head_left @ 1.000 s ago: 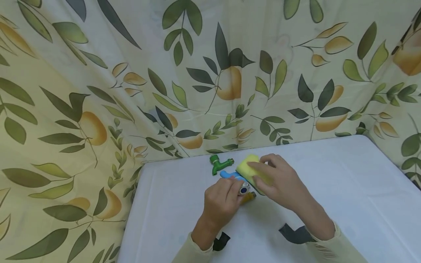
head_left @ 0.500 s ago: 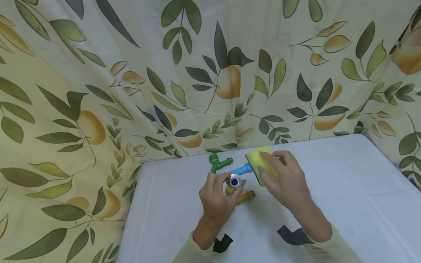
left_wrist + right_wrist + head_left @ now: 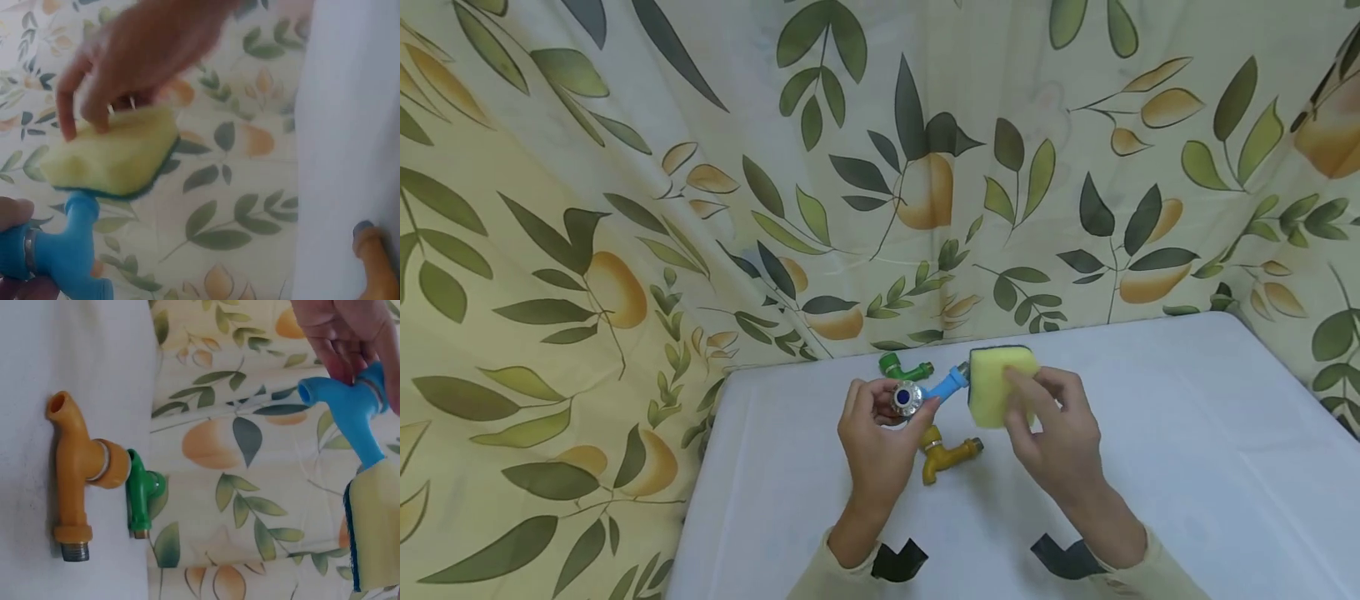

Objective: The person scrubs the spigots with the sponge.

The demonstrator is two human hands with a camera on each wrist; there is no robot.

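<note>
Head view: Blue tap (image 3: 946, 385) and yellow sponge (image 3: 1000, 392) held up end to edge over a white table (image 3: 1195, 433)

A person's left hand (image 3: 880, 442) grips the blue tap by its round knob (image 3: 907, 400), thumb on one side and curled fingers on the other, the knob's dark blue centre turned up toward the camera. The right hand (image 3: 1067, 425) pinches the yellow sponge, its fingertips set against the yellow face, while a dark green layer lines the sponge's far side. Both wrist views show the tap's inlet end right at the sponge's edge; whether the two are fully in contact cannot be told. Beneath the raised blue tap, a yellow tap (image 3: 951, 456) lies on the table, its threaded end pointing right. Farther back, near the table's rear edge, lies a green tap (image 3: 917, 371), partly hidden by the left hand and the blue tap. Dark pieces (image 3: 900, 561) show beside the cuffs of the pale sleeves (image 3: 1150, 575). Behind the table hangs a cloth (image 3: 1000, 83) printed with leaves and orange fruit.
</note>
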